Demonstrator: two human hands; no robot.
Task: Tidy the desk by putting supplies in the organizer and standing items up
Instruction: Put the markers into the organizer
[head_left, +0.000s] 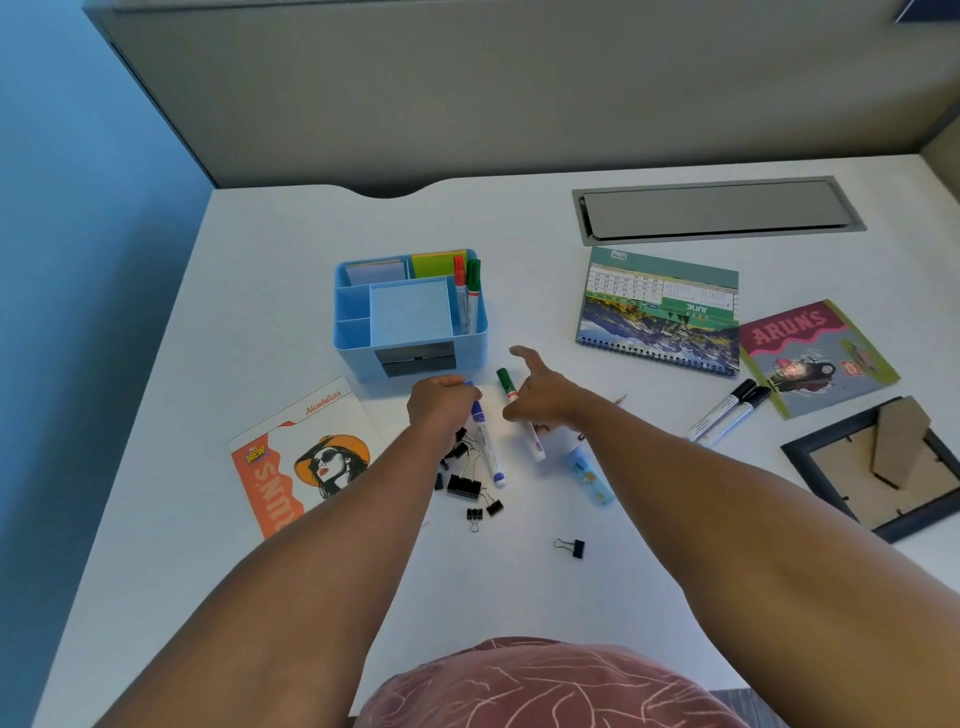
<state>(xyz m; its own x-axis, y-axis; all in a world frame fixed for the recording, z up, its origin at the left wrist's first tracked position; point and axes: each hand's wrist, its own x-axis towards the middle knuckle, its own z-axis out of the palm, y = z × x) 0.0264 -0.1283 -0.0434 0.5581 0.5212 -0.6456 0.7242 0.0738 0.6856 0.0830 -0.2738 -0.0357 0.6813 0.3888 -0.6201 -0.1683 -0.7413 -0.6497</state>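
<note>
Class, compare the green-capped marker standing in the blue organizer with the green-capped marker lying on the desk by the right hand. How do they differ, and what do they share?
The green-capped marker in the organizer stands upright, cap up; the green-capped marker on the desk lies flat. The first sits beside a red-capped marker inside the blue organizer; the second lies outside it, partly covered by the right hand. Both have a white barrel and a green cap.

Office: desk (311, 234), cable hatch (717, 210)

Blue organizer (410, 358), white desk (291, 270), black binder clips (464, 486)
</note>
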